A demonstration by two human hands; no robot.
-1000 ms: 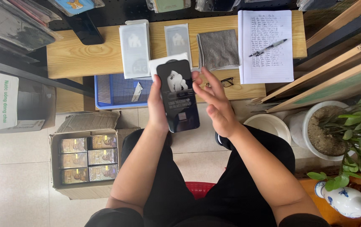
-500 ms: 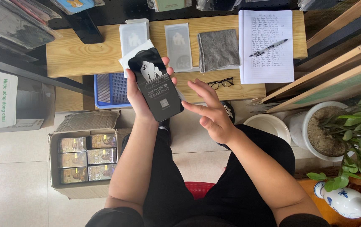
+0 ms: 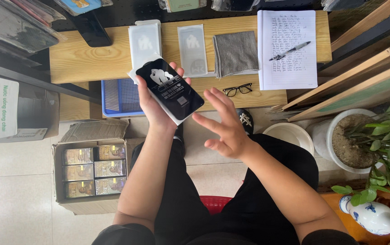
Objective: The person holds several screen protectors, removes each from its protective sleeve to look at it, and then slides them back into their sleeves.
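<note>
My left hand (image 3: 152,109) grips a black glossy screen-protector piece (image 3: 170,88) with a white sleeve behind it, tilted so its top points up-left, above the front edge of the wooden table (image 3: 81,59). My right hand (image 3: 222,124) hovers just to the right of it, fingers spread, holding nothing. On the table behind lie two white screen-protector packets (image 3: 146,40), a grey cloth (image 3: 235,52) and black glasses (image 3: 238,89).
A notebook with a pen (image 3: 288,47) lies at the table's right. A blue mesh basket (image 3: 118,97) sits under the table edge. A cardboard box of small packs (image 3: 93,170) stands on the floor left; plant pots (image 3: 347,138) and a vase stand right.
My left hand swung the black piece leftward and tilted it further. My right hand came off it and dropped down to the right, fingers spreading.
</note>
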